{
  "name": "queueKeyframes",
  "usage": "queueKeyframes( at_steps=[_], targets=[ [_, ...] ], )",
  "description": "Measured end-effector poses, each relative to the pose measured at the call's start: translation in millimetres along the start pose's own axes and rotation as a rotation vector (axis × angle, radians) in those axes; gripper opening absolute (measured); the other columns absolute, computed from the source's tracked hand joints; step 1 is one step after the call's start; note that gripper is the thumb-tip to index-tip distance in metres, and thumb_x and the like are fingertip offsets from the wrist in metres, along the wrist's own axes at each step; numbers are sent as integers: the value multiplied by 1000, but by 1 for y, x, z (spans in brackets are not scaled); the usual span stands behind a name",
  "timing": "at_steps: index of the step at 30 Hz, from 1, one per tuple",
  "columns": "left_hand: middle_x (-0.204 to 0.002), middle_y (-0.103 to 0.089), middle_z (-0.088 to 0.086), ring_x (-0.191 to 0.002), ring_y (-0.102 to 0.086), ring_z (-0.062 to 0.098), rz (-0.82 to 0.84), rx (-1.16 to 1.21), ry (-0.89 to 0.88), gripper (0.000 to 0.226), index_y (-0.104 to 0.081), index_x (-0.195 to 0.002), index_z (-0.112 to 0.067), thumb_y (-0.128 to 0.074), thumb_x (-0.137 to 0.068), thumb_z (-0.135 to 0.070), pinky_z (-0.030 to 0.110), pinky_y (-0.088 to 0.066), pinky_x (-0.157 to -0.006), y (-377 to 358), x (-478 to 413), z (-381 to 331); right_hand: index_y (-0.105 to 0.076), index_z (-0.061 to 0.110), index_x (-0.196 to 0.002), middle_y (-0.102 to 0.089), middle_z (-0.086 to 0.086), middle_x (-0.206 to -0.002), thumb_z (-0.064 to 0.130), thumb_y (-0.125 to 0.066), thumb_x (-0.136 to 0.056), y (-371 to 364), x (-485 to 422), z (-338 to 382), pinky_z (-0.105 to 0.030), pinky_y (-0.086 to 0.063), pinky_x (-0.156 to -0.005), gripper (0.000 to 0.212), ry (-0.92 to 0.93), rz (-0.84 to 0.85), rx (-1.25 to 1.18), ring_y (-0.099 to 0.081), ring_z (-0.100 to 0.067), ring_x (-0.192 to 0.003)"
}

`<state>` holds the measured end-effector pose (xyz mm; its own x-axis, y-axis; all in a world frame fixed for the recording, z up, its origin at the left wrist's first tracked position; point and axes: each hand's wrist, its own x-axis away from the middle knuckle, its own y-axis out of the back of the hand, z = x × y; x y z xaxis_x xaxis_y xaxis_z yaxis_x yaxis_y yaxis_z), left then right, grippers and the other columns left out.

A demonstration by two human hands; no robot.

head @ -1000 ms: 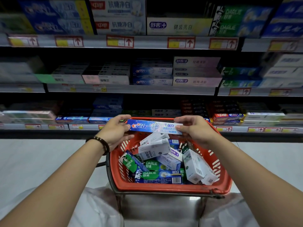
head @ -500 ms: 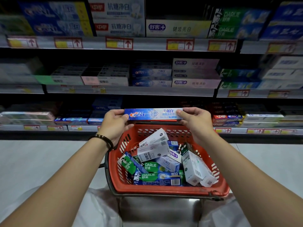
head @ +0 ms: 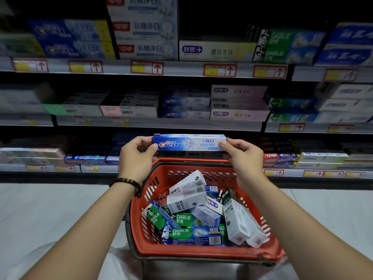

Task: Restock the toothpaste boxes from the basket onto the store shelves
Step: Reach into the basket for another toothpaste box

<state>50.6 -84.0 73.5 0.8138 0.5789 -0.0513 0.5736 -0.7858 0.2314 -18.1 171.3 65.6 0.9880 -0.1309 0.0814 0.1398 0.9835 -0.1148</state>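
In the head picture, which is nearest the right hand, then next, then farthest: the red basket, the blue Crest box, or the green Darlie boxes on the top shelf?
1. Blue Crest box: the right hand holds its right end.
2. Red basket: just below the hand.
3. Green Darlie boxes: up on the top shelf, to the right.

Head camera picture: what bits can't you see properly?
- Head view: lowest boxes in the basket, buried under top boxes.
- Head view: price tags, too blurred to read.
- Head view: bottom shelf middle, hidden by Crest box, left hand, right hand.
- Head view: far-left boxes, blurred.
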Motion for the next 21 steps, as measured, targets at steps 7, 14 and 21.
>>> queueKeyframes(
  at_steps=[7,14,21],
  targets=[
    [-96,-75,-9,-80,-77,7,-56,32,-26,23,-70,-97,-37,-70,-98,-14,37,-63,-86,-3,3,-14,-81,21,-96,-82,1,-97,12,-81,-93,-6,3,5,-26,-63,-81,9,52,-60,-15,-79,-17,-92],
    [-102,-75,-15,-98,-71,1,-64,-4,-17,38,-76,-117,-29,-70,-91,-2,35,-59,-97,-4,-6,-26,-82,21,-108,-82,7,-96,11,-84,-89,-12,0,12,-28,-62,-85,21,111,-56,25,-78,-9,-92],
    [-106,-76,-13,-100,-70,5,-49,39,-15,40,-73,-122,-28,-71,-90,-5,36,-58,-98,-13,-24,-37,-81,23,-110,-82,9,-98,11,-86,-87,-23,-16,25,-21,-61,-81,27,197,-31,39,-77,-4,-94]
  ],
)
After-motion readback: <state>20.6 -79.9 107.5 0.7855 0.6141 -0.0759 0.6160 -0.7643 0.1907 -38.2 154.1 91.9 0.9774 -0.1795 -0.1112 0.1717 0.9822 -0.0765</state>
